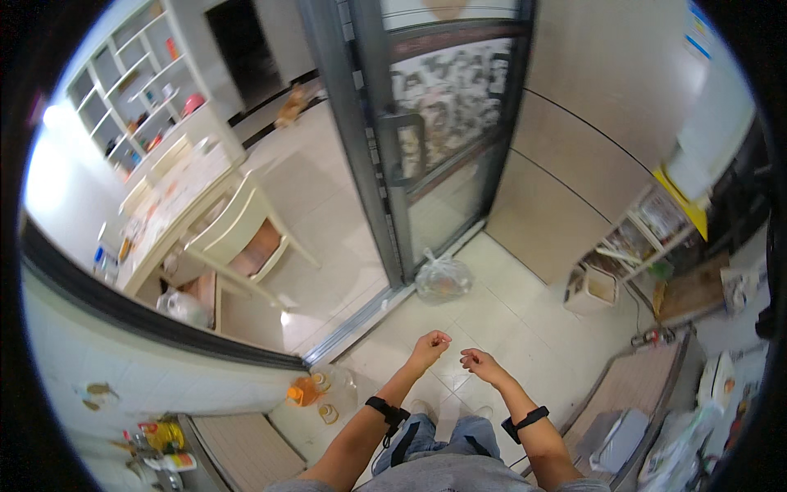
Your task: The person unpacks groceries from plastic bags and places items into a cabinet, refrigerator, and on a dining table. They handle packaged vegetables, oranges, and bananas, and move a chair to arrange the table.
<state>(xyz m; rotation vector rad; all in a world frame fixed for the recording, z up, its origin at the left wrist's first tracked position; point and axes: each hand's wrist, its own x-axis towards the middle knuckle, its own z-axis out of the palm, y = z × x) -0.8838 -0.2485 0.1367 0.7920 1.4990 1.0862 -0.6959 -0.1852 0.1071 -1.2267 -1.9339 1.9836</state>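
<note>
My left hand (430, 349) is held out over the tiled floor, its fingers loosely curled with no object seen in them. Close to its right, my right hand (481, 364) is also half curled and appears to hold nothing; the two hands do not touch. Beyond them, a tied clear plastic bag (444, 280) rests on the floor against the door track. Plastic bottles with an orange cap (301, 392) and pale yellow caps stand to the left of my forearm.
A glass sliding door (452, 123) with a grey frame stands ahead. Through the doorway are a cream chair (237, 230), a dining table (178, 206) and an orange cat (292, 106). At right are a small bin (590, 292), a shelf rack (645, 230) and a low counter (639, 387).
</note>
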